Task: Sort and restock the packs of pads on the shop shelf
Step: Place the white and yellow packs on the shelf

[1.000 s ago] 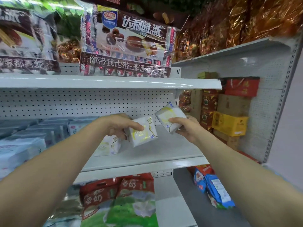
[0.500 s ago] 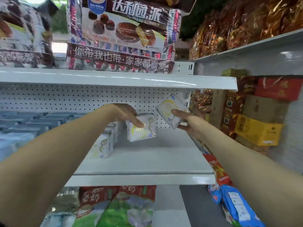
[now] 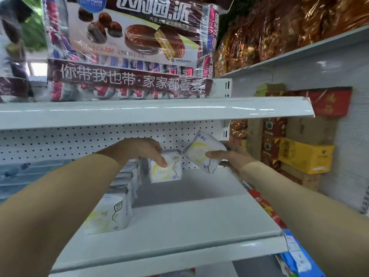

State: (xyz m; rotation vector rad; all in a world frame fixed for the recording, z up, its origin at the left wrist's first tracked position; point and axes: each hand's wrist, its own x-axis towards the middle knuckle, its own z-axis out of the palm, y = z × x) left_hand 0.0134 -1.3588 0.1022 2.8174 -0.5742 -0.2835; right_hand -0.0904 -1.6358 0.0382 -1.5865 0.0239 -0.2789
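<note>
Your two held packs, the upright pack (image 3: pixel 165 166) and the tilted pack (image 3: pixel 203 154), are white with pale yellow swirls and thin dark outlines; the tilted one carries small blue letters. The shelf (image 3: pixel 179 226) is plain white, its back panel (image 3: pixel 79 136) white dotted with dark holes. The cake box (image 3: pixel 129 48) above looks dark brown, though blurred.

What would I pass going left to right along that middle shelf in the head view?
Row of white-and-yellow packs → left hand → pack it grips → tilted pack → right hand → yellow carton.
</note>
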